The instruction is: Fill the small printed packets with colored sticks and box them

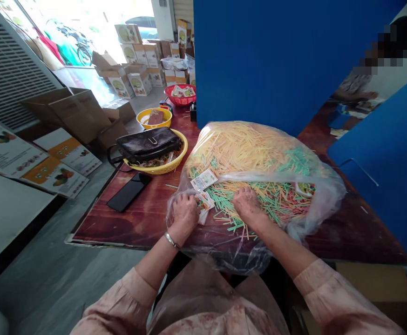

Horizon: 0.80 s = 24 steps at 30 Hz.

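Observation:
A large clear plastic bag (325, 179) lies open on the table, full of thin yellow, green and red sticks (259, 139). My left hand (185, 211) is closed at the bag's left edge, its fingers curled on a small printed packet (205, 201). Just above it, another printed packet (204, 179) rests on the sticks. My right hand (247, 202) is down among the loose sticks at the bag's mouth, fingers bent round some of them; its fingertips are hidden. A further packet (305, 189) sits in the sticks at right.
On the dark red table (98, 225), a phone (128, 191) lies at left. Behind it, a black handbag (149, 143) rests on a yellow basket (175, 164). Farther back are a smaller yellow basket (168, 122) and a red one (180, 100). A blue partition (252, 60) stands behind the bag.

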Each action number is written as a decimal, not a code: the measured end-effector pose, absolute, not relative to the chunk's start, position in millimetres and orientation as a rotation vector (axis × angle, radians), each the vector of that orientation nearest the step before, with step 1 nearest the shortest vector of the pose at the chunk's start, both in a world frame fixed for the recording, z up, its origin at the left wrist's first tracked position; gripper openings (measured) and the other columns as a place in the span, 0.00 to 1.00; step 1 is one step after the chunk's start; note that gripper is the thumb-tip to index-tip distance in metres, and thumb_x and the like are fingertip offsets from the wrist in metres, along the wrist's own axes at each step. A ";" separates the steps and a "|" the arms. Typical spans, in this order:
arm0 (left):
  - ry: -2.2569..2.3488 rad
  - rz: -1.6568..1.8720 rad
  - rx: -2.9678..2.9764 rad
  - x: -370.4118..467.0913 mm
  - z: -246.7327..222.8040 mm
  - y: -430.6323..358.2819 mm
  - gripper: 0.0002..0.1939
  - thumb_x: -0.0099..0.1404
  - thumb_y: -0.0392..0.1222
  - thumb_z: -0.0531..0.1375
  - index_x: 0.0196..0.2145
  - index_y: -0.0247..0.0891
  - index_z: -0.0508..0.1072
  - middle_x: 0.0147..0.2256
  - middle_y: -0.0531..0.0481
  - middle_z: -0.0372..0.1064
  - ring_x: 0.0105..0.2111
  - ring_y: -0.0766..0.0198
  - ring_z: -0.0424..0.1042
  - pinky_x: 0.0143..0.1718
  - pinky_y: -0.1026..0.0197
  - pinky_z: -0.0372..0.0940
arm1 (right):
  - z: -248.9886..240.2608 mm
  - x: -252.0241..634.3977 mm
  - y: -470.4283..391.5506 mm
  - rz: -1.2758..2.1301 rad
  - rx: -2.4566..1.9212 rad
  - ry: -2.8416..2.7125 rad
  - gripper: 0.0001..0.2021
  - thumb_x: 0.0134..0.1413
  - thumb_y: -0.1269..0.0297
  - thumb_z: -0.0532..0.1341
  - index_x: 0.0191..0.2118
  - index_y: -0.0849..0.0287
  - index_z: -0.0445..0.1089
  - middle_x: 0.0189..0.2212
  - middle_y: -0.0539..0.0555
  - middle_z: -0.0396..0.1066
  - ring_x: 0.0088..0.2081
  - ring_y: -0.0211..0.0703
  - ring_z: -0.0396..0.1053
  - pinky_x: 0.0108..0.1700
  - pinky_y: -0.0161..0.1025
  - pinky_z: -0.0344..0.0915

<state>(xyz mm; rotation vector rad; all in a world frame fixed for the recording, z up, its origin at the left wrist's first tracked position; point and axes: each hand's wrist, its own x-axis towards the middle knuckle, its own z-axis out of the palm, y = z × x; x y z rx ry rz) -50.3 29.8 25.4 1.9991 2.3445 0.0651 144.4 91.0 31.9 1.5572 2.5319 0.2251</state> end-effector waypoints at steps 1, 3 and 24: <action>2.354 0.068 1.996 -49.9 25.6 29.2 0.13 0.60 0.43 0.55 0.41 0.35 0.69 0.44 0.38 0.66 0.44 0.49 0.63 0.42 0.52 0.59 | 31.0 144.2 90.4 0.230 1.563 2.534 0.11 0.51 0.79 0.52 0.38 0.74 0.70 0.35 0.70 0.69 0.39 0.55 0.65 0.38 0.46 0.59; 2.375 0.074 1.981 -49.2 25.6 27.8 0.14 0.60 0.45 0.56 0.41 0.35 0.69 0.43 0.38 0.66 0.44 0.49 0.64 0.42 0.52 0.60 | 30.4 145.0 89.3 0.244 1.566 2.552 0.11 0.51 0.78 0.53 0.37 0.73 0.70 0.34 0.70 0.70 0.39 0.55 0.65 0.38 0.46 0.59; 2.174 0.250 2.123 -59.2 12.5 31.7 0.16 0.64 0.31 0.47 0.45 0.38 0.68 0.39 0.45 0.71 0.41 0.59 0.67 0.41 0.61 0.60 | 23.3 151.6 90.5 0.280 1.631 2.585 0.11 0.52 0.77 0.51 0.37 0.73 0.70 0.33 0.70 0.71 0.38 0.54 0.65 0.38 0.45 0.57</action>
